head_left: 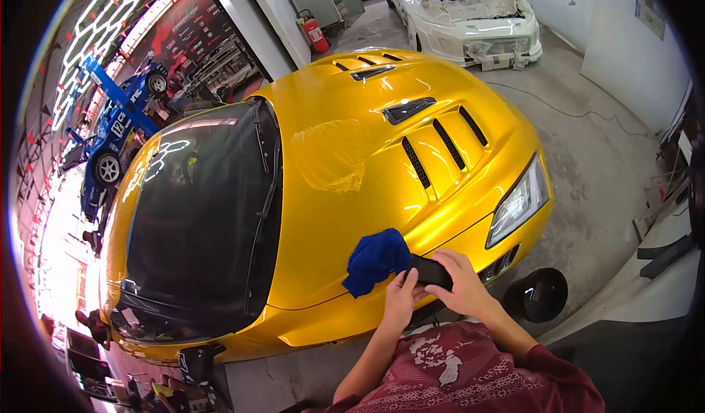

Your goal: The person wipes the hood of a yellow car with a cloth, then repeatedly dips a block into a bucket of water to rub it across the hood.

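A black, flat, rectangular object (429, 270) is held between both hands, close in front of my body; its exact kind cannot be made out. My left hand (400, 297) grips its near left side, thumb on top. My right hand (464, 287) is closed around its right end. Just left of it, a crumpled blue microfiber cloth (376, 260) lies on the edge of the yellow car's hood (323, 229). Farther up the hood is a smeared, streaky patch of film or residue (334, 154), near the windshield (205, 215).
Black vents (417, 162) and a headlight (518, 201) mark the hood's right side. A black bucket (542, 295) stands on the floor to my right. Beyond are a white car (470, 27) with masking material, a red fire extinguisher (314, 34) and a blue car (117, 134).
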A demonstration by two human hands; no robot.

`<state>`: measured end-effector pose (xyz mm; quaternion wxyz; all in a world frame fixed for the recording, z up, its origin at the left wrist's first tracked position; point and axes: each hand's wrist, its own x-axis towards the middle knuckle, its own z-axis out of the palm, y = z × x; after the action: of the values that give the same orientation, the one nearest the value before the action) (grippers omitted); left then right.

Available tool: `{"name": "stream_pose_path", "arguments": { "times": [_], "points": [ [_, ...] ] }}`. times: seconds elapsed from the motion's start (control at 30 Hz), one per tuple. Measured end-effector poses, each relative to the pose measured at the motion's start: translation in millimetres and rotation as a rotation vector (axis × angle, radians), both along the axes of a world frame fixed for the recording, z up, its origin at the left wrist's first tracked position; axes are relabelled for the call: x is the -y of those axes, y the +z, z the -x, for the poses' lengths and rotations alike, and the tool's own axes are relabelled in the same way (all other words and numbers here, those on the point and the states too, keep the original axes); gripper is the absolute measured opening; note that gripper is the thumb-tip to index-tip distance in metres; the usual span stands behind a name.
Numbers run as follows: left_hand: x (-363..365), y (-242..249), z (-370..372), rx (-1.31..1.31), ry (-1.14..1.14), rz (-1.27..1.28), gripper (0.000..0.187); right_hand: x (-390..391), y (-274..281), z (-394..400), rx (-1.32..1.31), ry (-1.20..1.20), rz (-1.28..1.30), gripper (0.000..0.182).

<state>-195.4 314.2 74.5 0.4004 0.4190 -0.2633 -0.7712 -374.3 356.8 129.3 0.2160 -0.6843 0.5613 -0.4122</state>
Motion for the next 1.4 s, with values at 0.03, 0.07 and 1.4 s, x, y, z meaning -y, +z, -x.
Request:
{"name": "stream_pose_path", "arguments": {
  "times": [0.03, 0.07, 1.4],
  "points": [
    [-1.8, -5.5, -2.0, -0.064, 0.019, 0.003, 0.027, -0.6, -11.3, 8.2, -0.044, -0.027, 0.033, 0.072],
    [-6.0, -3.5, -1.1, -0.108, 0.032, 0.009, 0.027, -4.1, -17.9, 14.9, 0.064, -0.051, -0.025, 0.072],
    [-31.9, 27.9, 59.7, 0.132, 0.023, 0.357, 0.052, -32.7, -12.7, 24.5, -0.051, -0.202, 0.294, 0.047]
  ]
}}
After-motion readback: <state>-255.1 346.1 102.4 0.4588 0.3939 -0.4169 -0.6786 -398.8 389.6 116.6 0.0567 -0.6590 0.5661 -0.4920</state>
